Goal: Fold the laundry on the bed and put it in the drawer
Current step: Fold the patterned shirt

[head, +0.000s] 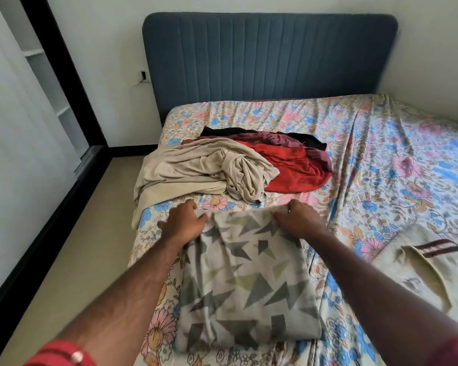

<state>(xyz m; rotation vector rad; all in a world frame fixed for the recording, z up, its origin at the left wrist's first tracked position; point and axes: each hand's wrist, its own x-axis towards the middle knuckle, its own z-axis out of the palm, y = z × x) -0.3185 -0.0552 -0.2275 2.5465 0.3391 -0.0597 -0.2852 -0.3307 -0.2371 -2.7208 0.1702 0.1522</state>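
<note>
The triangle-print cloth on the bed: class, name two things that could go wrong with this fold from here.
1. The left hand and right hand hold only the far edge of the triangle-print cloth; an uneven grip could skew the fold.
2. The cloth's left side already looks bunched, so creases may get folded in.

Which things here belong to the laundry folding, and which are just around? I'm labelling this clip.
Part of the job:
triangle-print cloth, gripped at its far edge by left hand and right hand
beige garment
red garment
maroon garment
black garment
cream striped garment

Just around:
floral bedsheet
blue headboard
wall socket
</note>
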